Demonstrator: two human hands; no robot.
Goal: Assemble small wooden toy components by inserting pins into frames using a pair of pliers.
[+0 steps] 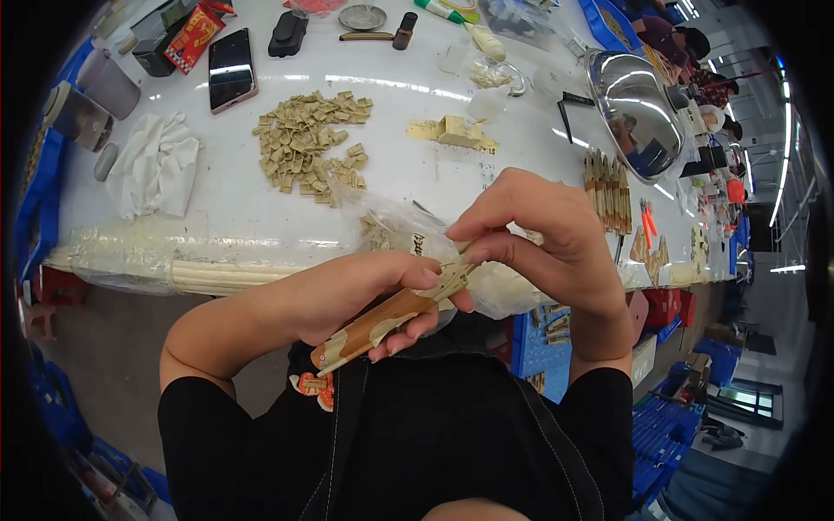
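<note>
My left hand (395,286) is wrapped round a long, slim camouflage-patterned piece (382,323) in tan and brown. The piece tilts up to the right, in front of my body at the table's near edge. At its upper end my right hand (534,239) is closed in a pinch of thumb and forefinger; whatever sits between those fingertips is too small to name. Just behind both hands lies a clear plastic bag (391,221) with beige bits in it. Beyond the bag spreads a heap of small beige square clips (304,139).
A phone (233,71), a white cloth (158,165) and a jar (80,117) stand at left. A beige block (460,130) lies mid-table. At right are a domed metal lid (638,113), several finished-looking camouflage pieces (607,191) and orange-handled pliers (648,219).
</note>
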